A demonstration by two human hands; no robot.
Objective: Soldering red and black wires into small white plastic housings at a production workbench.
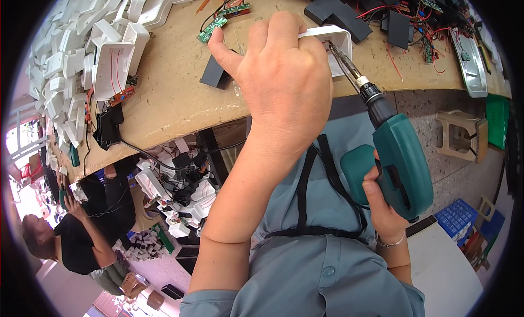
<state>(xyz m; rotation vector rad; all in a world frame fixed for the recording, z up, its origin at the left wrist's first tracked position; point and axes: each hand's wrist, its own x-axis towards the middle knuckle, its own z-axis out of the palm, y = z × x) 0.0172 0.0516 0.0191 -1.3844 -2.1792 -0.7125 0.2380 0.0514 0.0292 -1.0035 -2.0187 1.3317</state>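
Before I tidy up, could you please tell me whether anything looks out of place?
The white casings heaped at the left of the table look askew: they lie at mixed angles instead of neatly stacked.

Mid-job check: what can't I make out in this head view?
Head view: how the left hand grips the white plastic housing; the hand's back hides this.
Head view: any screw at the dark green power screwdriver's tip; too small.
Head view: most fingers of the right hand; the screwdriver hides them.
Head view: the full heap of white plastic casings; the upper edge cuts it off.
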